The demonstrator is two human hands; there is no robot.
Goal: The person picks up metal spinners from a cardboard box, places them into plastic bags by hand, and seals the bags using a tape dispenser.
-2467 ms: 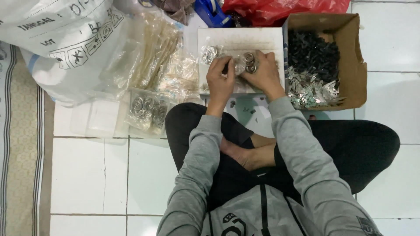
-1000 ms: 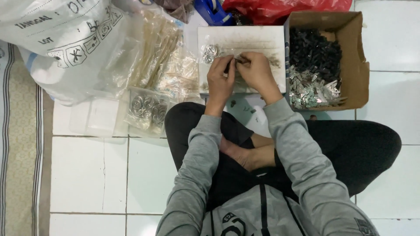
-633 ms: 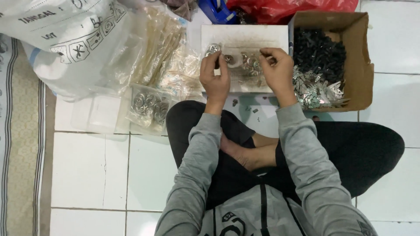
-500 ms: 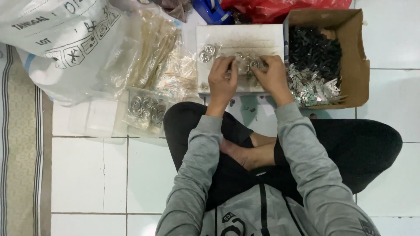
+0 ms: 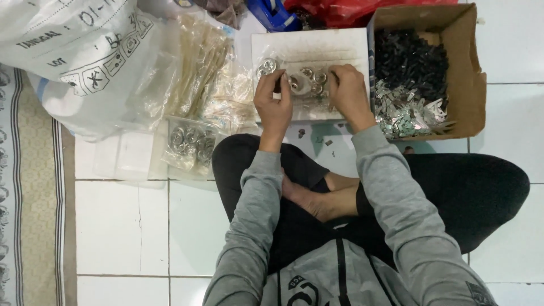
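I sit cross-legged on a tiled floor. My left hand (image 5: 273,106) and my right hand (image 5: 347,94) are side by side over a shallow white tray (image 5: 309,44). Between them they pinch a small clear plastic bag of round silver metal rings (image 5: 307,81). A single loose ring (image 5: 266,67) lies on the tray just above my left thumb. Both hands have their fingers closed on the bag's edges. The lower part of the tray is hidden behind my hands.
A cardboard box (image 5: 469,68) of small black and silver metal parts stands to the right. Left of the tray lie clear packets of rings (image 5: 190,141), bundles of pale strips (image 5: 201,71) and a big white sack (image 5: 73,51). A patterned mat (image 5: 28,198) edges the far left.
My hands drew apart over the tray, then came back together. They now hold the bag of rings slightly higher on the tray than before.
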